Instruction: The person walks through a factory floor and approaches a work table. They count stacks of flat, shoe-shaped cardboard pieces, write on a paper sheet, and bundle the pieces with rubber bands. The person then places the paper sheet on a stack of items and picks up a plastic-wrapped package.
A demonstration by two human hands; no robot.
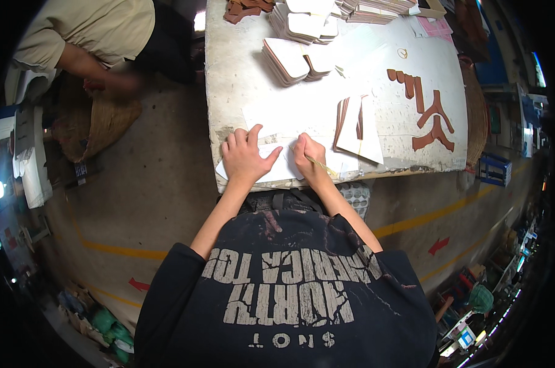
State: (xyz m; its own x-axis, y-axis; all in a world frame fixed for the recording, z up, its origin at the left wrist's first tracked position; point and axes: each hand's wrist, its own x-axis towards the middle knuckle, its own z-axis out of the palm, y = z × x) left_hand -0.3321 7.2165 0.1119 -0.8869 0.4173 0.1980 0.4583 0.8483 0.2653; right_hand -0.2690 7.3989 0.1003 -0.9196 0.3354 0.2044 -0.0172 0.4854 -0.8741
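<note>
Left hand [245, 156] flat, fingers spread, on white sheet [271, 168]; right hand [308, 158] grips thin yellow tool [321, 165] — tip hidden, sheet's edge indistinct.

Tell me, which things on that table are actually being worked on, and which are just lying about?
In use:
left hand, pressing flat on the white sheet
right hand, holding a thin yellowish stick on that sheet

Lying about:
folded white and brown pieces
stacks of rounded white pieces
brown cut strips
woven basket, beside another person's arm
</note>
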